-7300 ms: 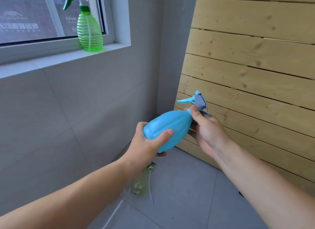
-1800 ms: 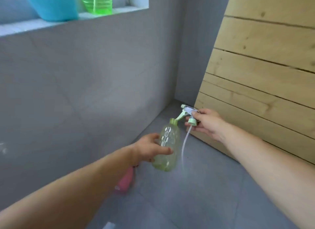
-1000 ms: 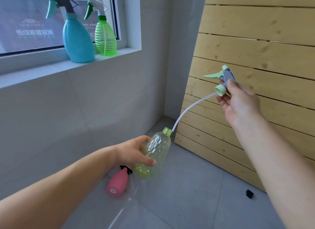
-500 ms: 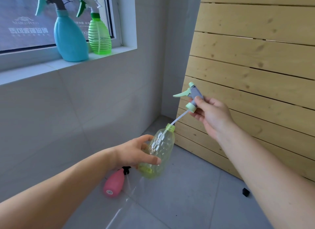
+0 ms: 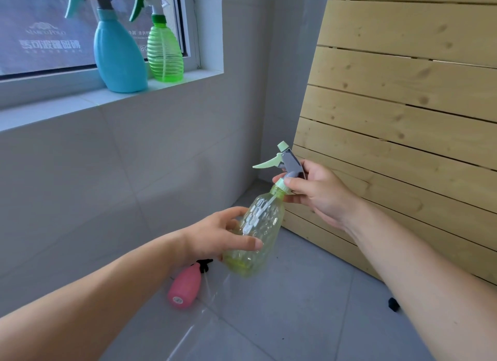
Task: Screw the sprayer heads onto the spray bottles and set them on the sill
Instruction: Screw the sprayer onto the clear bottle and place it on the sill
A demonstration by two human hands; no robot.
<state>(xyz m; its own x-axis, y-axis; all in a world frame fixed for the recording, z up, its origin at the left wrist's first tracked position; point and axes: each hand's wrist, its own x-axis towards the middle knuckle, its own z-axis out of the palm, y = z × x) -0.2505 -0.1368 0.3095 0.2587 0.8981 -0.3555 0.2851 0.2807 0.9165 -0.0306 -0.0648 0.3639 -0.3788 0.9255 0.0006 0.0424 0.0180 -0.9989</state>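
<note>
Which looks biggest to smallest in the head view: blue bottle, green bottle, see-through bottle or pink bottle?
Largest: blue bottle and see-through bottle, alike; the see-through one is nearer, so unranked.
Next: green bottle.
Smallest: pink bottle.

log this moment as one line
left hand grips yellow-green bottle | right hand holds sprayer head at neck | sill: blue bottle, green bottle | floor: pink bottle
</note>
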